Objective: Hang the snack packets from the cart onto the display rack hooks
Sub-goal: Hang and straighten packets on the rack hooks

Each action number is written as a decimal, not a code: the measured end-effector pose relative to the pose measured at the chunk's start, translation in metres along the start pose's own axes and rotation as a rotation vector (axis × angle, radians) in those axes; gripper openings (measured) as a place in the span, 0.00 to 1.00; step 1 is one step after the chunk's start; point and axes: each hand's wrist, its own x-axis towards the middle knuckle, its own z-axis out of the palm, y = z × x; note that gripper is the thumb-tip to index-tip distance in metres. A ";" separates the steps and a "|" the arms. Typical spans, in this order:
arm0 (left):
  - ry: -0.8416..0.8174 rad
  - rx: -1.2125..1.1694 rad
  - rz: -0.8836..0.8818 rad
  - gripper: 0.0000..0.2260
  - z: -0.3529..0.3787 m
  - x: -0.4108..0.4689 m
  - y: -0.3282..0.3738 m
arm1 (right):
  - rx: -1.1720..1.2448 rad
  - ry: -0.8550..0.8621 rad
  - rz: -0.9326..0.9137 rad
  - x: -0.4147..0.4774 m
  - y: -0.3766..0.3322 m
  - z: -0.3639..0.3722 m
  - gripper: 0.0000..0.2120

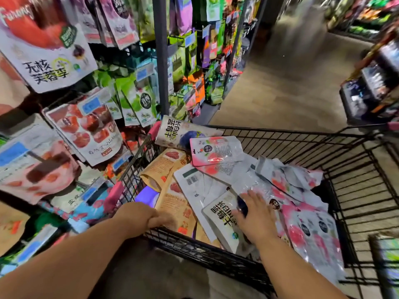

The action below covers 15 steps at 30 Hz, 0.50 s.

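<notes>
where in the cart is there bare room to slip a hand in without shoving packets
The right part of the cart is free: bare wire between the pink-and-white packets and the right wall. The left and middle are crowded with overlapping packets; the right hand lies on a blueberry packet there, and the left hand is at the near rim by the brown packets.

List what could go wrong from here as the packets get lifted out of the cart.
1. The right hand lies flat across overlapping packets; lifting the blueberry packet may drag the pink strawberry packets along.
2. Another blueberry packet leans over the cart's far corner and could slip out if the pile shifts.
3. The left hand grips the cart rim, so only one hand is free for hanging.
</notes>
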 end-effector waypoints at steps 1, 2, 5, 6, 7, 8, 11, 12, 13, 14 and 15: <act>0.002 -0.008 0.009 0.26 -0.001 0.004 0.004 | 0.006 -0.007 -0.001 0.005 0.006 -0.002 0.28; 0.008 -0.015 0.013 0.26 -0.002 0.006 0.007 | 0.010 -0.016 -0.006 0.010 0.010 -0.003 0.28; 0.024 -0.036 0.014 0.42 0.003 0.010 0.015 | 0.023 -0.027 -0.032 0.026 0.023 -0.007 0.29; 0.033 -0.056 0.017 0.50 0.002 0.011 0.019 | 0.026 -0.025 -0.039 0.031 0.028 -0.007 0.29; 0.039 -0.074 0.014 0.55 -0.001 0.011 0.023 | 0.028 -0.026 -0.048 0.036 0.032 -0.009 0.29; 0.046 -0.095 0.003 0.57 -0.001 0.013 0.026 | 0.028 -0.026 -0.059 0.041 0.035 -0.010 0.29; 0.064 -0.163 -0.015 0.56 -0.001 0.019 0.036 | 0.006 -0.009 -0.107 0.054 0.045 -0.017 0.28; 0.067 -0.176 -0.004 0.54 -0.001 0.021 0.041 | -0.005 0.000 -0.116 0.058 0.049 -0.020 0.28; 0.066 -0.186 0.013 0.52 -0.001 0.023 0.045 | -0.020 0.003 -0.116 0.061 0.053 -0.022 0.29; 0.060 -0.196 0.021 0.50 -0.003 0.024 0.051 | -0.040 -0.006 -0.106 0.064 0.058 -0.024 0.31; 0.059 -0.205 0.022 0.49 -0.005 0.025 0.056 | -0.062 -0.027 -0.090 0.066 0.063 -0.027 0.33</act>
